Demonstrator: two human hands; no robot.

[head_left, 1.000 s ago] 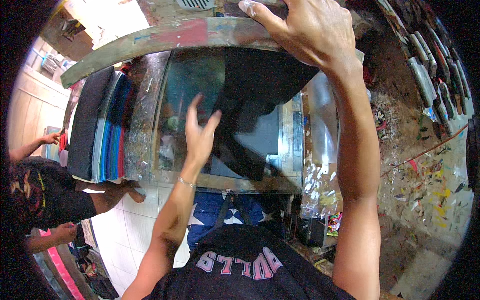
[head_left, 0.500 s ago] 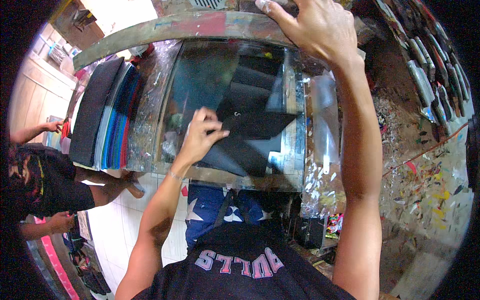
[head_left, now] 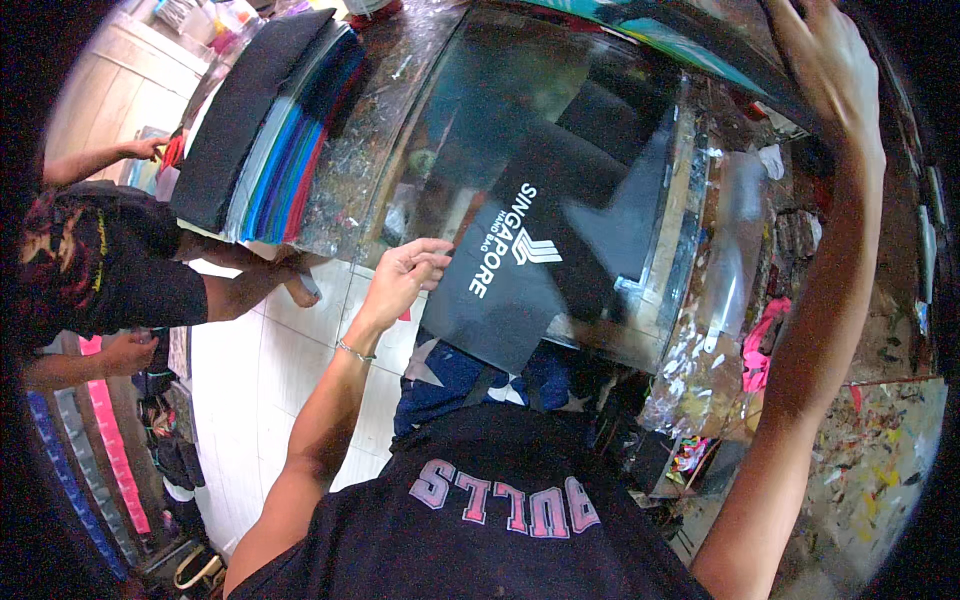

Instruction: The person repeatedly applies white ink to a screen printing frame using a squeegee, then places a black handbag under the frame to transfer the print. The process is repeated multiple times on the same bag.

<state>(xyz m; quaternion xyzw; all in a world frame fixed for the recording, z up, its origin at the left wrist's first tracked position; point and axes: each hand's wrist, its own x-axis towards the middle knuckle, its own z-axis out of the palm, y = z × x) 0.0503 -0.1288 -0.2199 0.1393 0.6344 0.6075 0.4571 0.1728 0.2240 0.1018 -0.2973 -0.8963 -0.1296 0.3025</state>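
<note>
My left hand (head_left: 405, 275) is closed on the near left edge of a black sheet (head_left: 480, 320) with white lettering and an emblem, which extends past the front of a glossy, smudged work board (head_left: 440, 150). Other dark pieces (head_left: 610, 110) lie on the board beneath and behind it. My right hand (head_left: 830, 70) is high at the upper right, gripping a raised frame (head_left: 690, 50) with a teal strip; its fingertips are partly cut off by the dark rim.
At left stands a stack of coloured sheets (head_left: 245, 120) topped with black, beside a co-worker (head_left: 110, 260) in dark clothing. A clear scraper (head_left: 730, 260) and pink cloth (head_left: 765, 340) lie right of the board. Pink, grey and blue strips (head_left: 115, 440) are at lower left.
My right hand and the frame have moved up and rightward. The printed sheet has come toward me in my left hand, its white print now visible. The view has shifted.
</note>
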